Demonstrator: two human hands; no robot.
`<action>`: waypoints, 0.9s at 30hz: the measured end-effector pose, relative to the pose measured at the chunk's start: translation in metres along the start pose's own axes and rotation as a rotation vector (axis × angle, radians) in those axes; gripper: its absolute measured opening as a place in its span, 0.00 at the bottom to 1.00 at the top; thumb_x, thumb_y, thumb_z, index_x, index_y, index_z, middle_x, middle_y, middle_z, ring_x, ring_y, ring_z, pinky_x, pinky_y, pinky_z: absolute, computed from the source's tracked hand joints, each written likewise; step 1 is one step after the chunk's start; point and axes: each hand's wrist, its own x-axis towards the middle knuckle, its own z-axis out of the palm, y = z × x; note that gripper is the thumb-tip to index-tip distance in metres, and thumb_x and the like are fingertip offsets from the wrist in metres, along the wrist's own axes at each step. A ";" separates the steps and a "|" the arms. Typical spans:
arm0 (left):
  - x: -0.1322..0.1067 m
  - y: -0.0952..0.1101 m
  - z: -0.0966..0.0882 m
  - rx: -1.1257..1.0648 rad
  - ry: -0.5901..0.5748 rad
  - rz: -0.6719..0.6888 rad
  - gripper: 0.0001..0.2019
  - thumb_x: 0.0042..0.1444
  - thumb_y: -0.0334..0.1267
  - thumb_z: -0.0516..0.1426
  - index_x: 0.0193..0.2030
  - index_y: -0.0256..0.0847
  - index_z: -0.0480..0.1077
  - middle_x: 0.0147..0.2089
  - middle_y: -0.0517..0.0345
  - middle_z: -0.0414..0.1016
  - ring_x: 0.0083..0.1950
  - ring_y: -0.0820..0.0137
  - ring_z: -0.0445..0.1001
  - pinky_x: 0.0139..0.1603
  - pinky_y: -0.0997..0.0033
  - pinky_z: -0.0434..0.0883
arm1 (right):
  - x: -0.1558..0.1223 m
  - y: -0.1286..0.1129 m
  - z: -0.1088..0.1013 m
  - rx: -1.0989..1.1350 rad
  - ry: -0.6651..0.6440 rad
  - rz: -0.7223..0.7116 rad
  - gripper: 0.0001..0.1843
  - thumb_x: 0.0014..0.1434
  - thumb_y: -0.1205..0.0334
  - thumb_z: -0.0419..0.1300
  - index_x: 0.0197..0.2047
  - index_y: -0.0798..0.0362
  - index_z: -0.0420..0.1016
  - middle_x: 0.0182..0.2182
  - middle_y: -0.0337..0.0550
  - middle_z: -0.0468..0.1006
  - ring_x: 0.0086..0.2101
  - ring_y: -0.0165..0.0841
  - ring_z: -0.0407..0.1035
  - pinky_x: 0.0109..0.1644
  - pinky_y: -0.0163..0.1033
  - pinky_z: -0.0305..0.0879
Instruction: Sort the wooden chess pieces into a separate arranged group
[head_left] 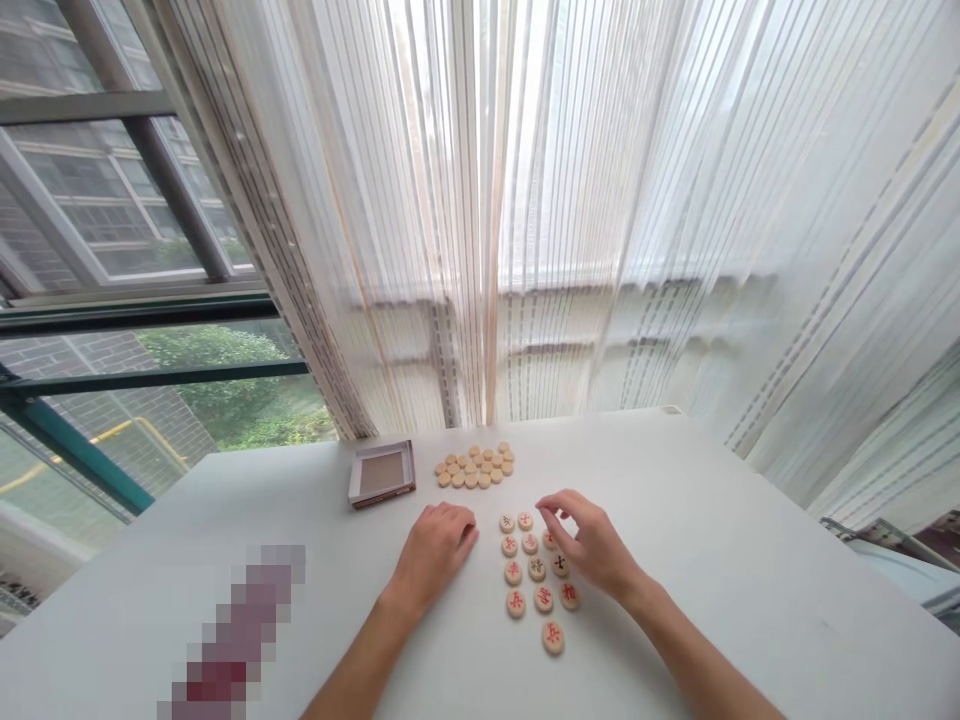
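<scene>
Red- and black-marked Chinese chess pieces (543,598) lie face up in rough columns on the white table (720,520). A single red-marked piece (553,637) sits nearest to me. Over the right side of this group is my right hand (589,535), its thumb and index fingertips brought together near the top row. Whatever may be between those fingertips is too small to make out. The hand partly covers a red-marked piece (550,540). My left hand (439,545) rests on the table left of the columns, fingers curled in, with no piece showing in it.
Farther back, a cluster of blank-looking wooden pieces (471,468) lies close together. Left of it stands a shallow open box (381,473). A blurred, pixelated patch (240,630) covers part of the table at left. Sheer curtains (487,200) hang behind the table's far edge.
</scene>
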 end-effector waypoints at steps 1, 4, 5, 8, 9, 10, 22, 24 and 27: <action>0.000 -0.001 -0.001 -0.011 0.003 -0.012 0.06 0.63 0.30 0.55 0.41 0.42 0.74 0.42 0.55 0.80 0.45 0.61 0.75 0.48 0.59 0.69 | 0.000 -0.002 0.001 0.001 -0.011 -0.007 0.08 0.68 0.62 0.54 0.43 0.48 0.76 0.38 0.44 0.78 0.38 0.38 0.73 0.29 0.36 0.70; 0.001 0.001 -0.002 -0.079 0.023 -0.050 0.07 0.62 0.32 0.57 0.45 0.43 0.74 0.42 0.55 0.80 0.43 0.63 0.77 0.45 0.63 0.71 | -0.002 -0.010 0.003 0.003 -0.036 -0.037 0.08 0.68 0.64 0.55 0.43 0.47 0.76 0.37 0.43 0.78 0.38 0.37 0.73 0.36 0.38 0.73; 0.002 0.004 -0.002 -0.166 0.034 -0.076 0.07 0.62 0.34 0.57 0.46 0.43 0.74 0.43 0.56 0.80 0.43 0.63 0.77 0.44 0.65 0.72 | -0.003 -0.013 0.004 0.005 -0.041 -0.049 0.08 0.68 0.65 0.55 0.43 0.47 0.76 0.36 0.43 0.77 0.38 0.37 0.73 0.39 0.40 0.73; 0.002 0.017 -0.002 -0.641 0.060 -0.171 0.09 0.62 0.42 0.59 0.46 0.43 0.75 0.46 0.54 0.81 0.46 0.64 0.78 0.43 0.68 0.74 | -0.007 -0.021 0.009 0.039 -0.062 -0.090 0.09 0.66 0.66 0.56 0.46 0.47 0.75 0.37 0.43 0.77 0.38 0.36 0.73 0.44 0.42 0.73; 0.001 0.022 -0.001 -0.812 0.061 -0.198 0.11 0.61 0.44 0.60 0.46 0.42 0.75 0.47 0.52 0.81 0.47 0.63 0.78 0.43 0.68 0.75 | -0.008 -0.024 0.011 0.061 -0.071 -0.105 0.10 0.65 0.67 0.58 0.49 0.47 0.74 0.39 0.43 0.77 0.38 0.36 0.73 0.44 0.42 0.73; 0.001 0.028 0.000 -0.966 0.064 -0.228 0.12 0.61 0.45 0.61 0.45 0.40 0.74 0.46 0.51 0.81 0.45 0.63 0.79 0.41 0.69 0.75 | -0.010 -0.026 0.014 0.086 -0.083 -0.126 0.14 0.63 0.67 0.60 0.52 0.47 0.73 0.41 0.44 0.76 0.39 0.36 0.73 0.45 0.41 0.73; -0.008 0.057 0.008 -1.376 -0.053 -0.321 0.17 0.63 0.50 0.60 0.42 0.34 0.75 0.39 0.50 0.80 0.38 0.64 0.80 0.41 0.64 0.78 | -0.015 -0.033 0.026 0.190 -0.054 -0.158 0.14 0.61 0.72 0.61 0.49 0.48 0.73 0.41 0.44 0.73 0.38 0.35 0.71 0.43 0.41 0.73; -0.008 0.055 0.007 -1.341 -0.063 -0.308 0.17 0.64 0.50 0.58 0.44 0.35 0.74 0.40 0.49 0.80 0.39 0.64 0.79 0.40 0.65 0.77 | -0.015 -0.032 0.025 0.189 -0.051 -0.148 0.14 0.61 0.72 0.61 0.49 0.48 0.73 0.41 0.44 0.73 0.38 0.35 0.71 0.43 0.42 0.73; -0.010 0.050 0.003 -1.150 -0.052 -0.278 0.15 0.64 0.48 0.58 0.44 0.37 0.73 0.40 0.51 0.80 0.39 0.65 0.78 0.37 0.71 0.73 | -0.012 -0.027 0.020 0.155 -0.017 -0.138 0.15 0.61 0.71 0.61 0.50 0.48 0.71 0.41 0.44 0.73 0.38 0.36 0.71 0.41 0.42 0.72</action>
